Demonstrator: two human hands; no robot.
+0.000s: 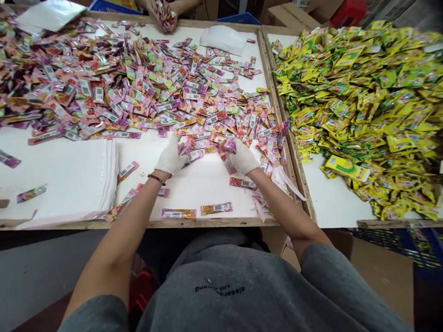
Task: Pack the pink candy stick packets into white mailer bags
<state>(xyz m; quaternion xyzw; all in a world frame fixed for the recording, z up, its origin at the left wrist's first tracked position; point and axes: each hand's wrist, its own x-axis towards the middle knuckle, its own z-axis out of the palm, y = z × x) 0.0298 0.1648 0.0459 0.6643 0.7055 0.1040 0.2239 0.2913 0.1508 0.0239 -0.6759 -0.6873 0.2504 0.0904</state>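
Both of my hands wear white gloves and are at the near edge of a big heap of small stick packets (138, 92), pink, purple, orange and green, many with barcodes. My left hand (171, 156) has its fingers closed around a few pink and purple packets (187, 147). To its right, my right hand (244, 158) grips more packets, one with a purple end (229, 146) up by the fingertips and a pink one hanging below. Bare white tabletop (204, 177) lies between the hands. Nearer to me, two loose packets (216, 208) lie by the front edge.
A stack of clear plastic bags (78, 177) lies at the left. Another bag (223, 39) is at the back. A wooden divider (282, 110) separates off a pile of yellow-green packets (363, 101). Across the table, another person's hands (169, 14) hold packets. Paper strips (289, 182) lie by the divider.
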